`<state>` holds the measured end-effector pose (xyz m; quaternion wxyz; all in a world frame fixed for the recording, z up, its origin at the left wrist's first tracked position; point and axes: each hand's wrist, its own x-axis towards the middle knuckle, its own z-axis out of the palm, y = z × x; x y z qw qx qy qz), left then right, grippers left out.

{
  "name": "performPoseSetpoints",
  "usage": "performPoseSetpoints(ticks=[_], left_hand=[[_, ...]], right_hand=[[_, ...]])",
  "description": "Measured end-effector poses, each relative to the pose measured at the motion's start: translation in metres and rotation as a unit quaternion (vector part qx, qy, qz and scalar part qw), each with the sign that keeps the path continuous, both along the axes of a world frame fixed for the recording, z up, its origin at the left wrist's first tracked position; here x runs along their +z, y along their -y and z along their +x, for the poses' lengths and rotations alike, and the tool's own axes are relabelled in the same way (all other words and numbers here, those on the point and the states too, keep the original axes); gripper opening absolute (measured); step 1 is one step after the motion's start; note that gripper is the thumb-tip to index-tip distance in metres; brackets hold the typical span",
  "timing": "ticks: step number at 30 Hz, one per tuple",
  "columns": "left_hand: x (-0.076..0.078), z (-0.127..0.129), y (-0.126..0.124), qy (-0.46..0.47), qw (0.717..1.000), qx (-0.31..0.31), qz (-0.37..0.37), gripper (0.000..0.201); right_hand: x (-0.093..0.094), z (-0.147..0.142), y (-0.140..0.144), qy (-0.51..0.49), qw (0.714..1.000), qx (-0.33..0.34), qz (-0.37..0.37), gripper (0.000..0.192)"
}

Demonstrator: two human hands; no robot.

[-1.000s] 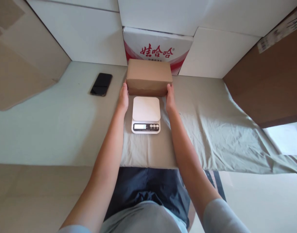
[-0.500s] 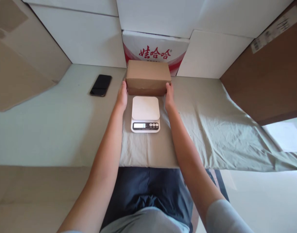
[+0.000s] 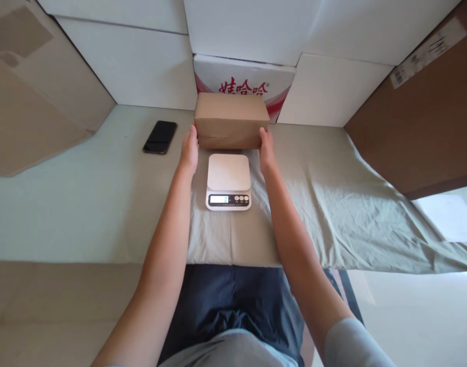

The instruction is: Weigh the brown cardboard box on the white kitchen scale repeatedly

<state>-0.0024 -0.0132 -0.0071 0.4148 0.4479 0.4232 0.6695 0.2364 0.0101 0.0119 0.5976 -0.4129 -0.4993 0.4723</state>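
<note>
Pressing in from both sides, your left hand and right hand clamp the ends of the brown cardboard box, each grip closed flat against a short side with the fingers reaching up along the edge. The box sits in the upper middle of the frame, just above the white scale; whether its underside touches the surface or is raised clear of it, you cannot tell from this view.

The scale lies between your forearms on a grey-green cloth that covers the middle and right of the pale surface. Its bare platform faces up, and the small display at its lower edge appears to read zero.

Directly above the box, touching or just beside its far side, stands a white carton with red print, flanked by plain white panels. A black phone lies screen-up to the left of your left hand, well apart from the box. A large brown carton fills the right edge of the frame, and another brown carton fills the upper left.
</note>
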Motion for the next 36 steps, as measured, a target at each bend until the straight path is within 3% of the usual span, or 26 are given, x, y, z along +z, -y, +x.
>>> performPoseSetpoints(ticks=[3, 7, 10, 14, 22, 36], left_hand=[[0.025, -0.002, 0.020, -0.013, 1.000, -0.001, 0.023, 0.071], [0.051, 0.002, 0.074, -0.024, 0.998, -0.021, 0.062, 0.070], [0.053, 0.007, 0.115, -0.015, 0.999, -0.018, 0.033, 0.075], [0.039, 0.012, 0.149, -0.005, 1.000, -0.011, 0.003, 0.079], [0.013, 0.014, 0.162, -0.011, 0.999, 0.006, -0.048, 0.087], [0.011, 0.018, 0.164, -0.027, 0.998, 0.006, -0.052, 0.083]], right_hand=[[0.024, 0.003, 0.013, 0.018, 0.999, 0.013, 0.044, 0.067], [0.048, 0.011, 0.063, 0.040, 0.994, 0.007, 0.097, 0.063], [0.051, 0.015, 0.110, 0.037, 0.992, 0.011, 0.116, 0.061], [0.041, 0.017, 0.155, 0.041, 0.995, 0.024, 0.088, 0.058], [0.014, 0.019, 0.171, 0.008, 0.999, 0.018, 0.029, 0.058], [0.007, 0.020, 0.173, 0.014, 0.999, 0.013, 0.036, 0.056]])
